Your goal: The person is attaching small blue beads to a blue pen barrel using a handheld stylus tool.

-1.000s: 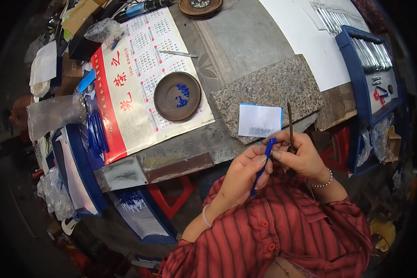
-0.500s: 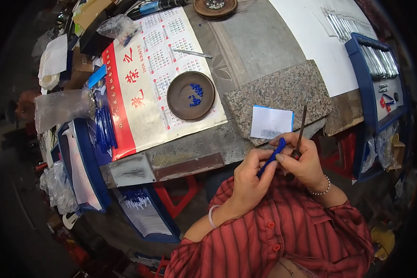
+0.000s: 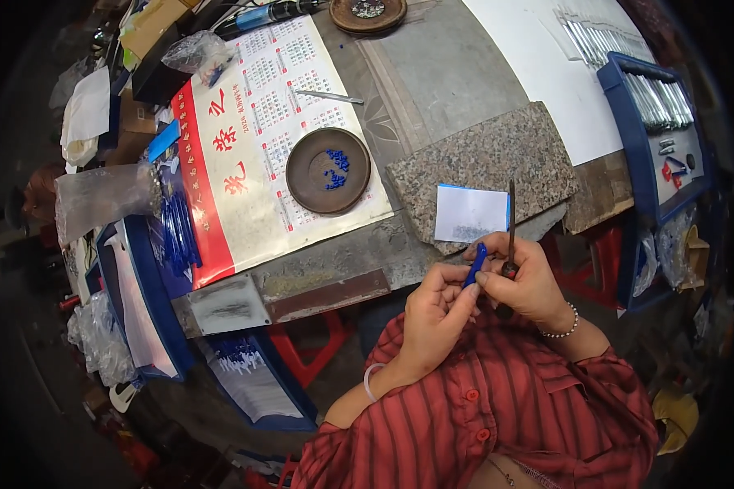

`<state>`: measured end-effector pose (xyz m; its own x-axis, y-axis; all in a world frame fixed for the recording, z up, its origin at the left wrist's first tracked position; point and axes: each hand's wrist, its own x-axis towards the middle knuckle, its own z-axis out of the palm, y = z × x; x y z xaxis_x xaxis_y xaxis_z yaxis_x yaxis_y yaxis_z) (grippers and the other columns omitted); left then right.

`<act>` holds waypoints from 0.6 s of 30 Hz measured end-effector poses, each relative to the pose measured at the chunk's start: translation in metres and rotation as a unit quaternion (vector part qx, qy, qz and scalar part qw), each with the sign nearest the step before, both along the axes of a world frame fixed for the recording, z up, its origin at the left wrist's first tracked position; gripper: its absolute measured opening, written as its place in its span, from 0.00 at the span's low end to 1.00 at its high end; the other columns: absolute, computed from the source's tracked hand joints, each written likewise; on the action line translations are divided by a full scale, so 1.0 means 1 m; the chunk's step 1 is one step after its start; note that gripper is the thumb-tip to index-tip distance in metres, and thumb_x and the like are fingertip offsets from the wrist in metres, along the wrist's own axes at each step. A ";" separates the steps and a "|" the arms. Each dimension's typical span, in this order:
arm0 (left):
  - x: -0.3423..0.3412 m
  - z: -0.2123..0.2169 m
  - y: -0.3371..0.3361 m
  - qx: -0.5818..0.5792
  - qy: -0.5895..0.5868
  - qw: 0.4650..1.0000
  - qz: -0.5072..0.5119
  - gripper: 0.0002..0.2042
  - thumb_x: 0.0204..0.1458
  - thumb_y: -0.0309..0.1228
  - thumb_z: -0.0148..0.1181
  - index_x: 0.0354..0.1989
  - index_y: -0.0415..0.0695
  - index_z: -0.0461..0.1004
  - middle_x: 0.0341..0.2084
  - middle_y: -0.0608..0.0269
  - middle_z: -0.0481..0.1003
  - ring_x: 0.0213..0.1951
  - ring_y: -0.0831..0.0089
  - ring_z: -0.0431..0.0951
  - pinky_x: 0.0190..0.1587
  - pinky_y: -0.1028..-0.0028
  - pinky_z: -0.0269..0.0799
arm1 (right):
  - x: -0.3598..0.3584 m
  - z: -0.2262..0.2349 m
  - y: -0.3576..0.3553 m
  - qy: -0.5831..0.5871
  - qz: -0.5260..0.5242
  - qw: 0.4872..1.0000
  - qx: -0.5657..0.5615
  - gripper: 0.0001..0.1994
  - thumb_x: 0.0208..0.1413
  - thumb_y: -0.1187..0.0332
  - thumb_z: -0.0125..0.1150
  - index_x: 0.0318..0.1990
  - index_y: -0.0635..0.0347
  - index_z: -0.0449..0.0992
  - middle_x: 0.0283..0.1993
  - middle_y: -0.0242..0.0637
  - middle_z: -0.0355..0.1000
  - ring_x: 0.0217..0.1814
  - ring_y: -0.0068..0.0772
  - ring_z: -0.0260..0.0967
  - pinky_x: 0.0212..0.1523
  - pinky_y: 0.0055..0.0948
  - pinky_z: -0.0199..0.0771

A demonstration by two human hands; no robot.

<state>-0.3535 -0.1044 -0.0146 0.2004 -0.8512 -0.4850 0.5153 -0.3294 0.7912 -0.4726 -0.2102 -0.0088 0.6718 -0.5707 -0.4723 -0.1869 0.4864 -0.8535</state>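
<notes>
In front of my striped shirt, near the table's front edge, my left hand (image 3: 438, 308) is closed round a slim blue plastic piece (image 3: 475, 262) with a curved upper end. My right hand (image 3: 538, 281) meets it there, thumb against the blue piece. That same right hand grips a screwdriver (image 3: 511, 224), its dark thin shaft pointing up and away and its handle partly hidden by the fingers. Just beyond the hands, a small white paper pad (image 3: 470, 213) with grey marks lies on a speckled granite slab (image 3: 497, 155).
A round brown dish (image 3: 302, 175) with small blue bits rests on a calendar sheet (image 3: 220, 204), beside metal tweezers (image 3: 329, 96). Blue trays stand around: one with silvery rods (image 3: 624, 98) at right, another with blue-and-white parts (image 3: 257, 383) below the table. Red stools (image 3: 310, 359) show underneath.
The blue piece now stands more upright, with less of it showing between my hands. The screwdriver's shaft has swung to nearly vertical. The whole view has shifted slightly.
</notes>
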 end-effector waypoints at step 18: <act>-0.015 -0.021 0.008 -0.046 -0.295 0.954 -0.009 0.07 0.50 0.19 0.54 0.38 0.35 0.69 0.28 0.55 0.71 0.28 0.69 0.75 0.29 0.74 0.70 | 0.002 -0.011 0.012 0.058 0.015 0.989 -0.132 0.08 0.44 0.79 0.47 0.34 0.64 0.64 0.25 0.26 0.63 0.20 0.10 0.58 0.19 0.13 0.58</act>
